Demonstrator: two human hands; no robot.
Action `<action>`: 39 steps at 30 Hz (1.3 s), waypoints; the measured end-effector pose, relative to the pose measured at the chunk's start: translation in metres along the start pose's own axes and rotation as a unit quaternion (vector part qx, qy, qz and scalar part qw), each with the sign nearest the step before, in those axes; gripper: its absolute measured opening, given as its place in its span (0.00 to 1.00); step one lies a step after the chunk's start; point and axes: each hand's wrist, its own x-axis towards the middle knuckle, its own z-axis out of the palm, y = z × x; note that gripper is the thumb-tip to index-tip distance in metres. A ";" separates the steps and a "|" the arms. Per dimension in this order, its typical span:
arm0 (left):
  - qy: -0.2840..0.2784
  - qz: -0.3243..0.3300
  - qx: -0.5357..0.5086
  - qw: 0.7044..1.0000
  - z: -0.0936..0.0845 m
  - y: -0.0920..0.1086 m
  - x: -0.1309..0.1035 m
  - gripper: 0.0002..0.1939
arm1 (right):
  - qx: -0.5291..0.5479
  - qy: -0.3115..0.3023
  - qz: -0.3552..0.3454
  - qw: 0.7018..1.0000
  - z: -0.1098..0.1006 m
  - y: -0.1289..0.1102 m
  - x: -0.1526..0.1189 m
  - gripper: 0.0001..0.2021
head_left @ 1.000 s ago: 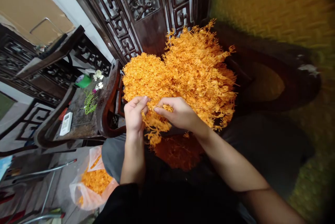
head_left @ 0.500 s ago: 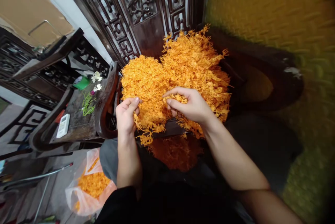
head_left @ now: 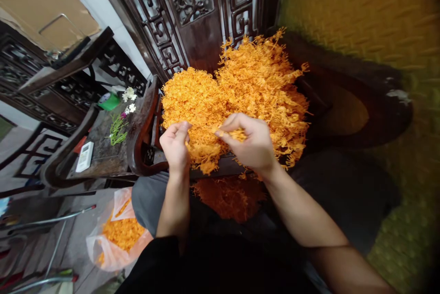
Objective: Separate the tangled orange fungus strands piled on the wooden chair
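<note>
Two heaps of orange strands lie side by side on a dark wooden seat: a finer, rounded left heap (head_left: 192,97) and a taller, spikier right heap (head_left: 264,83). My left hand (head_left: 176,145) is closed in a pinch at the front left of the left heap, with orange strands just beside its fingertips. My right hand (head_left: 252,140) is closed around a small bunch of orange strands (head_left: 238,135), in front of where the heaps meet. The two hands are a short gap apart. What my left fingers pinch is too small to make out.
At the left, a dark wooden surface (head_left: 103,147) bears a white remote (head_left: 85,156), green stems (head_left: 118,130), white flowers (head_left: 129,94) and a green roll (head_left: 109,101). A plastic bag (head_left: 115,257) of orange pieces sits on the floor. Carved wood panels (head_left: 202,37) rise behind the heaps.
My left hand has moved a little right and up, closer to my right hand. The orange strands that hung below it no longer hang there. The view has shifted slightly.
</note>
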 end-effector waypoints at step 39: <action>-0.099 -0.067 -0.025 0.992 -0.015 0.005 0.008 0.17 | 0.092 0.210 -0.089 0.969 -0.021 -0.040 0.006 0.06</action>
